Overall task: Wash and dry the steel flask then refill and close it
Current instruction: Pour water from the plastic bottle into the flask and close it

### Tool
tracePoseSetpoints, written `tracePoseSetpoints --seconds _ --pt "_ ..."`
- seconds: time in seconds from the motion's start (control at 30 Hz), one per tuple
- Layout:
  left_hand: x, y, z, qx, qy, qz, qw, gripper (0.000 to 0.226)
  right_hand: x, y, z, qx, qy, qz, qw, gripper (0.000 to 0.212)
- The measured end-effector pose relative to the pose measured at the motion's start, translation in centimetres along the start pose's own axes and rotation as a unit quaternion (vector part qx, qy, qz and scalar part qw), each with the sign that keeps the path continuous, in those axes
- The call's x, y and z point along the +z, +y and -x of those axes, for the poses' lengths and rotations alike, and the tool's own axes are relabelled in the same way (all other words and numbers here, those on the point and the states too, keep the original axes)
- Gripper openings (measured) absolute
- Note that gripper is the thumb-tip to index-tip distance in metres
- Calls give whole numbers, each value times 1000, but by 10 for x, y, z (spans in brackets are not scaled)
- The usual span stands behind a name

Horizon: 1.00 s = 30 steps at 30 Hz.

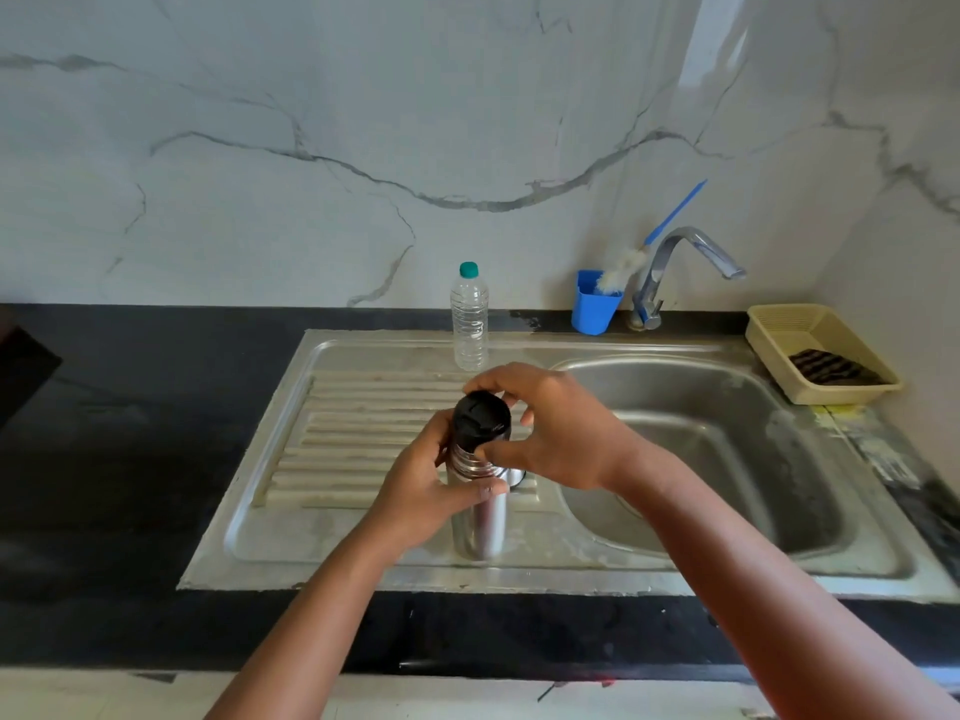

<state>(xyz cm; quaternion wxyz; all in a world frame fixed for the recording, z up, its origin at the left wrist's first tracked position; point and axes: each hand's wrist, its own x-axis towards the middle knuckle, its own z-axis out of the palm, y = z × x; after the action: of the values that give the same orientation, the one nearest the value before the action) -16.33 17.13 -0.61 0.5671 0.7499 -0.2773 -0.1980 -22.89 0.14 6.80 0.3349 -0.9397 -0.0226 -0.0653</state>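
Steadying the flask (480,517) upright on the sink's drainboard (358,433), the left hand (421,491) grips its body while the right hand (550,428) pinches the cap (479,419), apparently to twist it.

Soft, even daylight fills the scene, with a bright vertical glare streak on the glossy marble wall (717,54) at far right. The wide lens bows the counter edge (467,672), and the focus is slightly soft throughout.

black counter (130,459) – steel sink (363,558), blue cup (592,311), yellow basket (779,330).
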Motion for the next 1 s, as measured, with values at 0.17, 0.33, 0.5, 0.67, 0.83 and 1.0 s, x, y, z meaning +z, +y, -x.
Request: tracePoseSetpoints --seconds 0.17,0.33,0.5,0.67,0.83,1.0 --pt "0 -2 1 -7 5 20 1000 61 7 -5 1 20 -13 65 998 45" --pt "0 -4 -1 -6 9 6 1000 57 17 -14 1 59 19 204 977 59" --pt "0 -3 0 1 14 28 1000 63 -9 -15 -6 -74 -85 35 993 49" --pt "1 -4 -1 -11 11 29 999 58 -2 -15 -9 -37 -66 125 989 34" --pt "0 -5 -1 -1 2 13 1000 53 16 -19 -10 -2 26 273 962 51" --pt "1 -6 -1 -3 8 23 1000 64 -5 -17 -17 -67 -126 95 985 51"
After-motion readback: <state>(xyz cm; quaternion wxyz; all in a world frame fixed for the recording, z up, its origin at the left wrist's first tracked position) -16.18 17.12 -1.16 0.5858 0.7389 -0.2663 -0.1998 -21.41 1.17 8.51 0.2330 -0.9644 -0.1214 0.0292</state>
